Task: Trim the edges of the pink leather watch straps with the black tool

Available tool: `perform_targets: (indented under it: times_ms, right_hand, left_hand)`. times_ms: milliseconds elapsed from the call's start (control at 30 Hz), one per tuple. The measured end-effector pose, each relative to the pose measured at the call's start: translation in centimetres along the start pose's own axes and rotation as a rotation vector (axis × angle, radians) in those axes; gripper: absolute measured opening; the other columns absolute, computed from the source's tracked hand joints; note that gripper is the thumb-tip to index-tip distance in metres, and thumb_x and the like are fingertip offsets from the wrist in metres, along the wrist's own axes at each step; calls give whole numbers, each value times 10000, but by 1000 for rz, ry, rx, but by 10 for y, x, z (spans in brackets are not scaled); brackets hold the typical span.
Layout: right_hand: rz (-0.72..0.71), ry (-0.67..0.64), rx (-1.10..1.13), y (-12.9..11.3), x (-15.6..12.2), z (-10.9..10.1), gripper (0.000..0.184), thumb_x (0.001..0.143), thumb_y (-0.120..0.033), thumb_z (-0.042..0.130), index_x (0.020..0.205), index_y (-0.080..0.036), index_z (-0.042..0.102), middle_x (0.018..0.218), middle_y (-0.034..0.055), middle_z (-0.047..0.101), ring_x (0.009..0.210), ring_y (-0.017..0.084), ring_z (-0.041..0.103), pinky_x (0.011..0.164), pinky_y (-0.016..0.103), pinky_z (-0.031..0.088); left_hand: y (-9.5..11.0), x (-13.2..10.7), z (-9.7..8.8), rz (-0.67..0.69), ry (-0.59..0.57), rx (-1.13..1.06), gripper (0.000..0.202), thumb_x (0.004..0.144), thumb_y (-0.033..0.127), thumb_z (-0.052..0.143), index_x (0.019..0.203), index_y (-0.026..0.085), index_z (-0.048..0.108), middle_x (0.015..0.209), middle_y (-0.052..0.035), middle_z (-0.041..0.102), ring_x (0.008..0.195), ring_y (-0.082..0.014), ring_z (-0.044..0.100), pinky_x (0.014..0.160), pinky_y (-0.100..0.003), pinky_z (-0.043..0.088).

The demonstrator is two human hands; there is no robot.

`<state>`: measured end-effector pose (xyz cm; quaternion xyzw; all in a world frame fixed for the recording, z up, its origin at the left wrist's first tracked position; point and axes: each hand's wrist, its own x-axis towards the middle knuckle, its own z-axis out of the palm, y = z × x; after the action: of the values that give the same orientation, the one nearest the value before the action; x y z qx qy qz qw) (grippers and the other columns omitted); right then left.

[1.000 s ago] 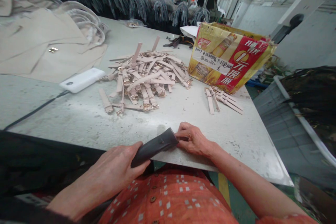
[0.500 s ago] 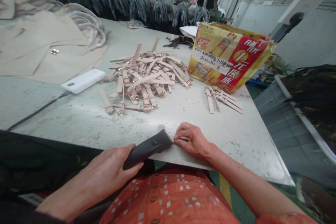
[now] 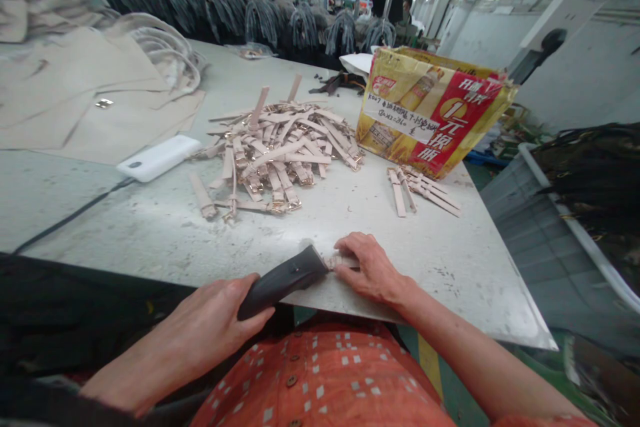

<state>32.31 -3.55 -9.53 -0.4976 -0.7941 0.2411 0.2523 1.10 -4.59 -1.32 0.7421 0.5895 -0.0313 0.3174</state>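
While beige sheets point(image 3: 100, 103) and a white power bank point(image 3: 160, 157) lie well beyond the grip and off to its left, the left hand point(image 3: 215, 323) sits closest to the body, fingers wrapped firmly round the rear of a dark tool point(image 3: 283, 280) whose front end slants up and to the right onto the table point(image 3: 150, 233). Straight beyond the tool, well apart from it, a loose pile of straps point(image 3: 280, 150) is heaped (many with small gold buckles). The tool's tip touches a short beige strap point(image 3: 337, 260) lying near the table's front edge, and the right hand point(image 3: 370, 270) is just beside that tip, its fingers bent down on the strap and pinning it to the tabletop; most of the strap is hidden under them. Farther out and to the right of the right hand lies a small row of straps point(image 3: 420, 190), and just behind those stands a red and yellow cardboard box point(image 3: 435, 120). Off the table's right edge is a grey bin point(image 3: 525, 213).
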Motion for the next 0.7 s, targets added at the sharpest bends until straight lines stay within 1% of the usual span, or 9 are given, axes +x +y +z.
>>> perform_targets:
  times_ms: [67, 133, 233, 300, 367, 467, 567, 633, 700]
  right_hand:
    - [-4, -1, -16, 1, -2, -1, 180, 937, -194, 903, 1089, -205, 807, 1061, 74, 783, 1036, 271, 671, 959, 403, 457]
    - [3, -13, -31, 0, -2, -2, 136, 944, -208, 917, 1048, -211, 830, 1024, 67, 780, 1022, 269, 672, 950, 402, 452]
    - [14, -25, -53, -3, 2, 0, 134, 949, -238, 933, 1057, -212, 859, 987, 64, 766, 991, 263, 665, 924, 395, 444]
    - [13, -36, -51, -4, 4, 1, 111, 954, -219, 916, 1052, -206, 866, 958, 59, 749, 959, 252, 656, 906, 385, 445]
    - [10, -40, -38, -3, 6, 1, 91, 939, -154, 882, 1018, -194, 857, 936, 53, 734, 927, 237, 645, 897, 373, 453]
    - [-23, -52, -20, 0, 6, -1, 126, 908, -91, 848, 989, -187, 844, 937, 46, 725, 918, 228, 642, 893, 357, 469]
    - [-56, -67, 11, -1, 4, -5, 135, 932, -76, 812, 1009, -180, 851, 995, 58, 727, 916, 215, 645, 856, 332, 476]
    - [-59, -78, 31, -3, 3, -7, 126, 961, -72, 789, 1003, -174, 850, 1052, 71, 729, 916, 203, 649, 826, 313, 474]
    - [-67, -99, 22, -6, 3, -8, 121, 997, -81, 774, 967, -175, 844, 1061, 71, 723, 929, 200, 651, 824, 307, 468]
  left_hand:
    - [-1, 0, 0, 0, 10, -2, 314, 896, 532, 655, 907, 268, 824, 886, -73, 919, 858, -316, 868, 748, -369, 570]
    - [-3, 0, -1, 8, 19, 5, 298, 904, 522, 674, 931, 268, 827, 900, -70, 917, 877, -313, 869, 761, -359, 585]
    - [-4, 0, 0, 25, 24, 8, 299, 927, 515, 659, 944, 268, 826, 926, -68, 915, 901, -312, 868, 797, -358, 602]
    - [-4, 0, 0, 26, 4, 11, 325, 939, 523, 628, 943, 262, 822, 933, -75, 914, 908, -321, 868, 803, -369, 601]
    - [-4, 1, 0, 11, -14, 31, 369, 937, 543, 599, 963, 250, 822, 960, -98, 918, 934, -344, 873, 811, -390, 600]
    - [-1, 3, -1, -20, -33, 68, 395, 916, 567, 585, 967, 249, 813, 972, -118, 917, 950, -365, 876, 809, -408, 582]
    - [3, 4, -2, -30, -46, 91, 369, 908, 565, 588, 937, 261, 796, 941, -105, 908, 927, -357, 873, 793, -401, 560]
    - [4, 4, -3, -39, -44, 102, 371, 906, 562, 597, 943, 253, 799, 957, -117, 912, 935, -360, 872, 798, -402, 564]
    - [5, 3, -4, -31, -47, 92, 372, 912, 556, 609, 951, 247, 811, 985, -127, 923, 950, -359, 871, 808, -403, 574]
